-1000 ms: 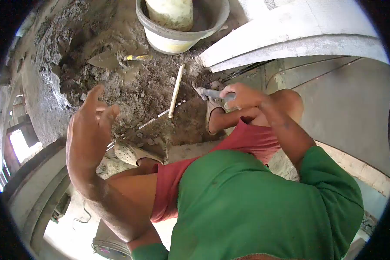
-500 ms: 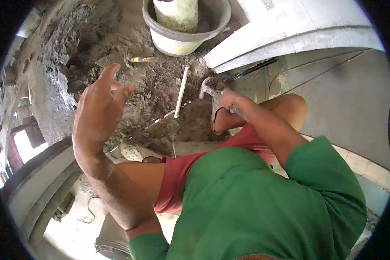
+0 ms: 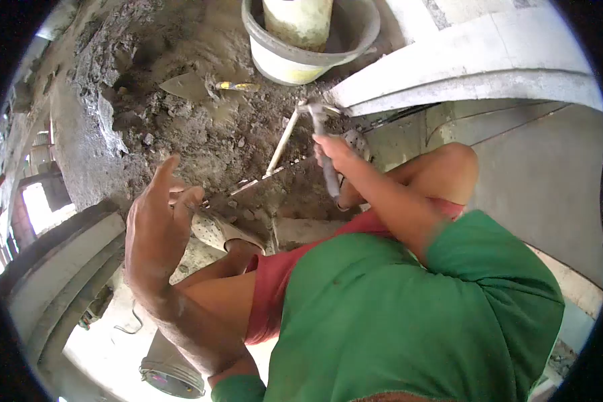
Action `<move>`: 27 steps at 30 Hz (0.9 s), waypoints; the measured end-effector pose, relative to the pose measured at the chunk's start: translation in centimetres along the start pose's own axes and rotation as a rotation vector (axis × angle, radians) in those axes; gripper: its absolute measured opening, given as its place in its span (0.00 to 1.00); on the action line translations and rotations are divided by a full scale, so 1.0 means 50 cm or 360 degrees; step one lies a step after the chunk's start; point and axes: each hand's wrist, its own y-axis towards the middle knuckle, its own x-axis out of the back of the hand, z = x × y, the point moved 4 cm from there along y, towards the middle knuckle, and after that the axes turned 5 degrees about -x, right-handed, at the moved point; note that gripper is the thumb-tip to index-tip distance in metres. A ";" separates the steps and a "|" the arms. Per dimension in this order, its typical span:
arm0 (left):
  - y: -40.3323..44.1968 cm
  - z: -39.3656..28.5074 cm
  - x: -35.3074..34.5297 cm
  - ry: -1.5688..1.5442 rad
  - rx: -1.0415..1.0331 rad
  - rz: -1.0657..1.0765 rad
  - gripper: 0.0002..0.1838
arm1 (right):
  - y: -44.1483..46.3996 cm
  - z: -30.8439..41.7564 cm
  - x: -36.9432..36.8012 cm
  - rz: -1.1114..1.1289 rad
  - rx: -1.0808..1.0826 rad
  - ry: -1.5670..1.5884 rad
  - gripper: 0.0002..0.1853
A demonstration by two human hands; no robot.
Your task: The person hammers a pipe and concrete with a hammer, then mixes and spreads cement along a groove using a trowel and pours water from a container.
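One right hand [image 3: 335, 150] near the tub [image 3: 289, 70] grips a claw hammer [image 3: 319, 122] mid-handle, probably for control; the left hand [image 3: 155, 233] gapes loosely.

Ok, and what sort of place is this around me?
Probably a building or masonry site: a triangular metal trowel with a yellow handle lies on rough grey-brown mud or mortar, near a round whitish tub with a grey rim, and the right hand grips a grey hammer.
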 end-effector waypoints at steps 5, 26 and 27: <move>-0.008 0.012 0.003 0.0244 -0.0075 -0.0081 0.27 | -0.015 -0.061 -0.002 -0.0271 0.0025 0.0592 0.10; 0.212 0.666 -0.528 -0.1412 0.1170 -0.0232 0.33 | -0.179 0.054 0.032 -0.0590 0.0922 -0.1481 0.18; 0.204 0.694 -0.575 -0.1438 0.1202 -0.0208 0.33 | -0.197 0.063 0.044 -0.0657 0.1225 -0.1600 0.22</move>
